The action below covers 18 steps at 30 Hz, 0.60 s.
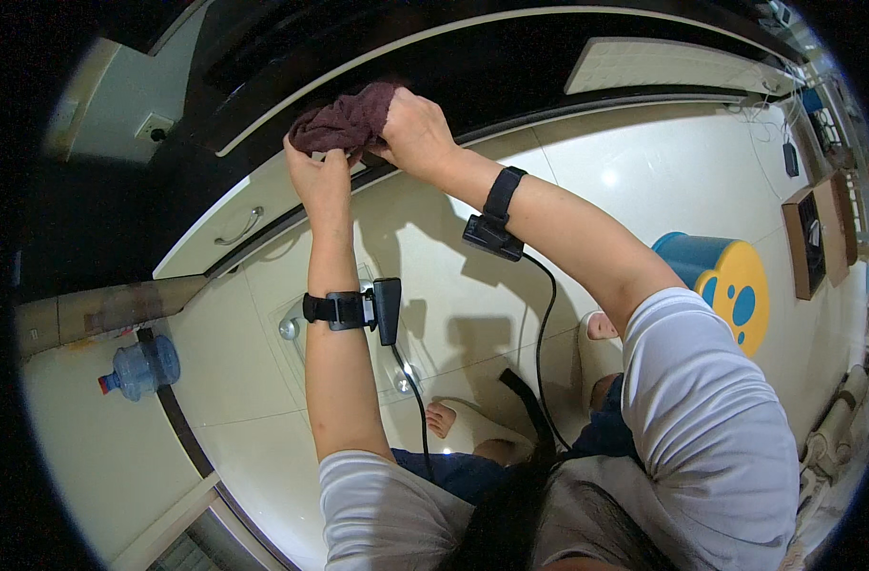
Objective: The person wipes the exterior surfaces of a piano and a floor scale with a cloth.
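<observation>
A dark maroon cloth (344,119) is bunched up between my two hands, in front of a black cabinet top at the upper left. My left hand (320,181) grips its lower left part, the thumb pressed against the fabric. My right hand (415,133) holds its right end with the fingers curled round it. Folds of the cloth hide some of the fingertips. A black strapped device (385,311) sits on my left forearm, and another one (492,237) is on my right; cables run down from both.
Below the black unit (491,67) is a white drawer front with a metal handle (239,226). On the tiled floor stand a blue and yellow stool (739,295) and a glass-like scale (292,330) near my feet. A water jug (144,367) lies left; an open cardboard box (839,228) sits right.
</observation>
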### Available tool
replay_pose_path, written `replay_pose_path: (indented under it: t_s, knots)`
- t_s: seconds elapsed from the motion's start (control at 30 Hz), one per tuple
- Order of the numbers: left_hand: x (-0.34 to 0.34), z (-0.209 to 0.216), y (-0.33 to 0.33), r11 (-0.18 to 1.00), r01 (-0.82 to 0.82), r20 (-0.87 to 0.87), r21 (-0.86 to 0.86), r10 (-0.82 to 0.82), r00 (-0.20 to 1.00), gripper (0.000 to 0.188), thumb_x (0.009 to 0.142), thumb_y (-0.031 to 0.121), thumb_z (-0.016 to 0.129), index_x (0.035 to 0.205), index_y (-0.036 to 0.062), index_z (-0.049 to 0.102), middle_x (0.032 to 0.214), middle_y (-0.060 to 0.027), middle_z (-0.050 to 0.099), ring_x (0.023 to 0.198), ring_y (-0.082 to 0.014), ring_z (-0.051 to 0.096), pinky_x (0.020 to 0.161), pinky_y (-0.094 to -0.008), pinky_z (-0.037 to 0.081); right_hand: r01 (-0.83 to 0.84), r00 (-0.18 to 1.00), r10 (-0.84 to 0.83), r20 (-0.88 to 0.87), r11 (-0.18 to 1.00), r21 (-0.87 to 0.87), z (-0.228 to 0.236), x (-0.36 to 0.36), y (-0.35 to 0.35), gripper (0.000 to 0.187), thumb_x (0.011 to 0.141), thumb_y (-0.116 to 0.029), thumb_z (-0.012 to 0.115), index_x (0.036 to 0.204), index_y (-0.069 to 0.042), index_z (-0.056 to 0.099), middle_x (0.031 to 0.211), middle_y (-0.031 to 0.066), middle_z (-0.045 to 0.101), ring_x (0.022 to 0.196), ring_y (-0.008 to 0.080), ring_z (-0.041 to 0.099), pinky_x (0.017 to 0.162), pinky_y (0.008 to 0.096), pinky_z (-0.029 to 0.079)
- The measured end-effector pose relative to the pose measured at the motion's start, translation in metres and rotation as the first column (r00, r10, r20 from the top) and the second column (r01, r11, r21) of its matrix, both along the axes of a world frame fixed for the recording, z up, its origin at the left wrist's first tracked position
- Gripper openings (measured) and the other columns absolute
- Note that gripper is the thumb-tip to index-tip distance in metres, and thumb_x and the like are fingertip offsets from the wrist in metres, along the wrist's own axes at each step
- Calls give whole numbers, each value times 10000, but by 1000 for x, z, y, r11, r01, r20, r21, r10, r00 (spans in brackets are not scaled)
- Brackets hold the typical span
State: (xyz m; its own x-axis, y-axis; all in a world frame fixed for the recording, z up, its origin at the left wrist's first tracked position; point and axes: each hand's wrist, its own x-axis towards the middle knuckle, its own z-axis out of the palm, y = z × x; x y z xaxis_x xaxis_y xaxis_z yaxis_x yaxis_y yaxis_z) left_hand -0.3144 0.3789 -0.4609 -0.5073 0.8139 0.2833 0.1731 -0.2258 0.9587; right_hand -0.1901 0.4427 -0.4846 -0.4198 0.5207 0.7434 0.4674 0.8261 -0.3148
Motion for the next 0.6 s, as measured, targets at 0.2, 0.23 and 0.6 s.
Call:
replay_pose_path:
  t_s: [0.2,0.23,0.6]
  knots:
    - [5,-39,-5,832,254,399,-493,-43,916,310,897,112,592,1181,44,489,948,-125,641,730,-195,660,590,-281,566,144,944,-25,330,929,-341,-35,26,-11,221,621,-191,768,732,-35,657,851,136,623,874,309,602,736,402,512]
    - [2,-46,-7,830,257,399,-495,-45,916,310,897,112,592,1181,44,489,948,-125,641,730,-195,660,590,-281,566,147,943,-27,331,927,-344,-37,31,-13,221,621,-191,768,732,-35,657,851,136,623,874,309,602,736,402,512]
    - [28,-20,-4,919,249,336,-306,-140,931,321,896,90,602,1204,68,516,1088,-73,605,945,-149,608,750,-297,532,55,985,7,172,934,-353,-20,49,-6,342,624,-221,756,889,-49,624,906,134,602,896,317,591,745,401,507]
